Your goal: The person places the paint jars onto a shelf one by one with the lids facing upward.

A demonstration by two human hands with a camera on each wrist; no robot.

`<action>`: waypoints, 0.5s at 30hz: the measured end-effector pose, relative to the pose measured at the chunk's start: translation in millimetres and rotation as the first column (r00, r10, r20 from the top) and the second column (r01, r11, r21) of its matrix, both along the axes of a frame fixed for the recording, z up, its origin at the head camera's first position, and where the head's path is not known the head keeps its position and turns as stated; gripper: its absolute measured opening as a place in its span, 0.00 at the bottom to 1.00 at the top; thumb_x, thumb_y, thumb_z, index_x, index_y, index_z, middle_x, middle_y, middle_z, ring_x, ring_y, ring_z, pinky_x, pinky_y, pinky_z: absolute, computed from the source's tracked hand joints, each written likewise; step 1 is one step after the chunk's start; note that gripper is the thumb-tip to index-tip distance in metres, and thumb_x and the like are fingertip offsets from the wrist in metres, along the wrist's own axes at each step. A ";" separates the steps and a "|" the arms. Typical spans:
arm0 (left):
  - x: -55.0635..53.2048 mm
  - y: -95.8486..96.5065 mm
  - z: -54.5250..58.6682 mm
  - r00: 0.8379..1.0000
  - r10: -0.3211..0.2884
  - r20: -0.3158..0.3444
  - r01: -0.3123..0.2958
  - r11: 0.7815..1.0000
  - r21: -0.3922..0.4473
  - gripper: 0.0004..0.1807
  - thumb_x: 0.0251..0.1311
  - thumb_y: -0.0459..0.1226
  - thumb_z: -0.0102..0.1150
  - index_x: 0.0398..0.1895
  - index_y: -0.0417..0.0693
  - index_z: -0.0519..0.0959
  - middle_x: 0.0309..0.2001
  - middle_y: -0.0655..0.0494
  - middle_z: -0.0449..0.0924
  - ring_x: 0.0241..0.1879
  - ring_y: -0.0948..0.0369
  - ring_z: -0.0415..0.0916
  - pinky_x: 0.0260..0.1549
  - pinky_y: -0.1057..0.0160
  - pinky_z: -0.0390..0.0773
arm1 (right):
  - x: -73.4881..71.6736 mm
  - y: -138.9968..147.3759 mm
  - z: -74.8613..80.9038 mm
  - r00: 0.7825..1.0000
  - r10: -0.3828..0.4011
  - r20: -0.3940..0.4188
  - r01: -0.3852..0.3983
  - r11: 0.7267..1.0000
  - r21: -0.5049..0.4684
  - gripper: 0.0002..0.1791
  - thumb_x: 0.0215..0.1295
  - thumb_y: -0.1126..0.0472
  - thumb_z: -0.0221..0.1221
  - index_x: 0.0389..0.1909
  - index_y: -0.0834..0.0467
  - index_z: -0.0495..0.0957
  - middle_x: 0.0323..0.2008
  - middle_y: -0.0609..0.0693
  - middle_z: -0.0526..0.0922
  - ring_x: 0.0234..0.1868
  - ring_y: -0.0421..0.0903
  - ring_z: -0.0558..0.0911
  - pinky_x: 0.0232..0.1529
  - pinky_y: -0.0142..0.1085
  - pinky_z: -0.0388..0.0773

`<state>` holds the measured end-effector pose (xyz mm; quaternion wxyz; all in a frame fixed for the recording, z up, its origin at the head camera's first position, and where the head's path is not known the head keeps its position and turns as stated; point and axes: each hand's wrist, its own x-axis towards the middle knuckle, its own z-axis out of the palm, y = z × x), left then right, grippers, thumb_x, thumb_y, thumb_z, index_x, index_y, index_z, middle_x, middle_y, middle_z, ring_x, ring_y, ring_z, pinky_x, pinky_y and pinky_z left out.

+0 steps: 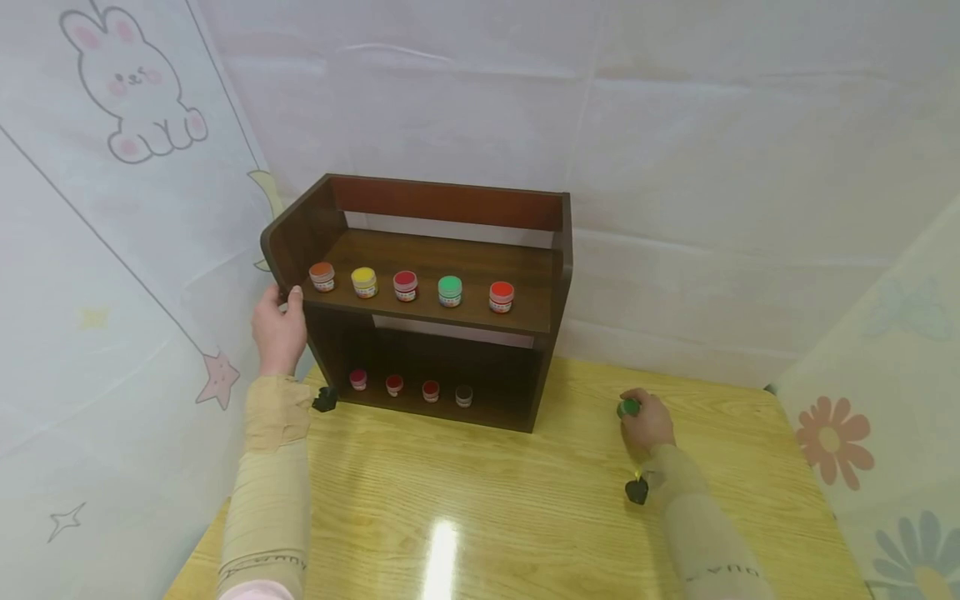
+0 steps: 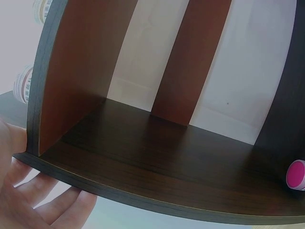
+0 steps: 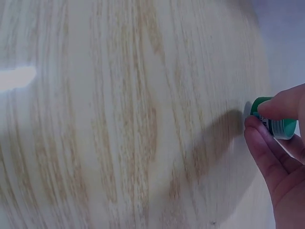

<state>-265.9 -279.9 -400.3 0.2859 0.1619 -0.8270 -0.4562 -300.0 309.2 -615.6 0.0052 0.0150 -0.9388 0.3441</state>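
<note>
My left hand (image 1: 279, 333) grips the left side of a dark brown two-tier shelf (image 1: 442, 250), its thumb at the middle board and its fingers round the panel's edge in the left wrist view. To the right of the shelf, my right hand (image 1: 649, 422) pinches a small green paint jar (image 3: 277, 123) between thumb and fingers, close over the table. Orange (image 1: 322, 277), yellow (image 1: 364, 282), dark red (image 1: 405, 286), light green (image 1: 450, 291) and bright red (image 1: 501, 297) paint jars line the upper tier's front edge.
On the lower tier stand a magenta jar (image 1: 358, 380), two dark red jars and a dark brown jar (image 1: 463, 396). The shelf stands on a yellow wood-grain table (image 1: 390, 500). Pale printed cloth (image 1: 712, 208) hangs behind and at both sides.
</note>
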 end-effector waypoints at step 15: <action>-1.0 0.6 -0.2 1.000 0.012 -0.005 -0.012 1.000 -0.005 0.25 0.78 0.48 0.44 0.58 0.34 0.75 0.59 0.37 0.77 0.62 0.45 0.73 0.61 0.46 0.72 | 0.0 -4.7 13.6 0.997 -0.035 -0.071 0.028 0.995 -0.094 0.21 0.66 0.67 0.61 0.59 0.68 0.72 0.54 0.72 0.72 0.54 0.70 0.74 0.51 0.61 0.75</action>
